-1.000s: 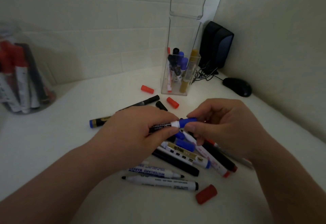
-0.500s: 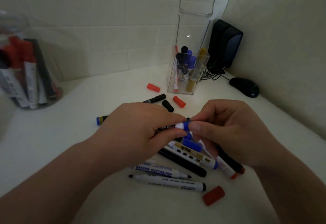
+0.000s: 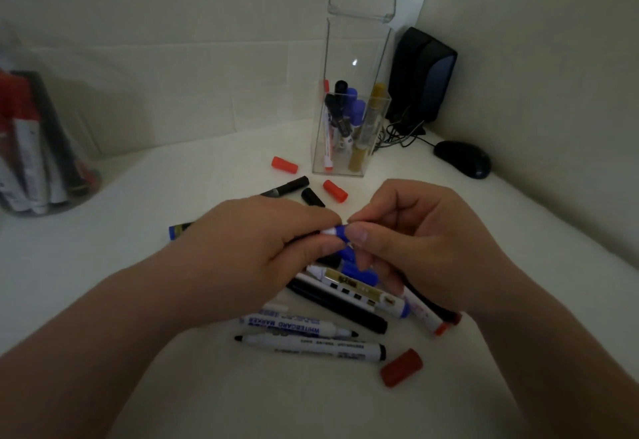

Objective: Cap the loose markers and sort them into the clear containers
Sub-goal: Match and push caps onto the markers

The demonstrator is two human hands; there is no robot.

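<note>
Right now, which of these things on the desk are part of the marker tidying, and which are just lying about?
Part of the job:
blue marker, gripped by the left hand
blue cap, pinched by the right hand
uncapped markers
loose red caps
square clear container
round clear jar

Just lying about:
black speaker
black mouse
cables

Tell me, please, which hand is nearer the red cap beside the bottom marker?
Right. The right hand sits just beyond the red cap; the left hand is farther left.
</note>
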